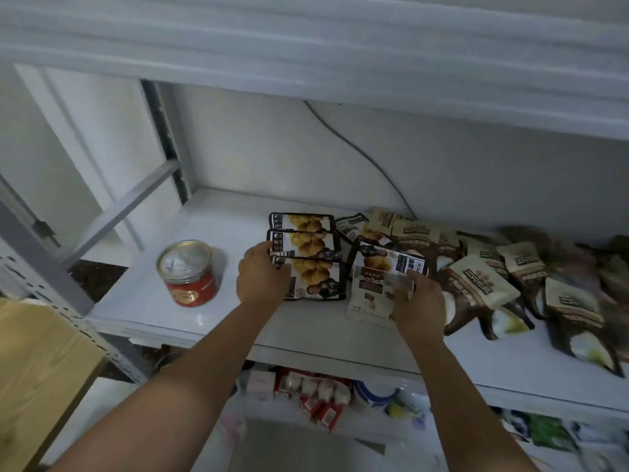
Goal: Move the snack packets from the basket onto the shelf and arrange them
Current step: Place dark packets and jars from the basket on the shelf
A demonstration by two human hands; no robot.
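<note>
White shelf (221, 229), arranging packets
Left hand (262, 275) pinches a dark packet (318, 279); right hand (420, 299) grips a pale packet (369, 296), next needing space alongside

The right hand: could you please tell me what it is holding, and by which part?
A pale snack packet, pinched at its right edge by the fingers of the right hand.

Red tin can (188, 271), black cable (357, 149)

three black packets (308, 248), one white packet (369, 301), one tin (187, 272), many brown pouches (483, 284).
</note>
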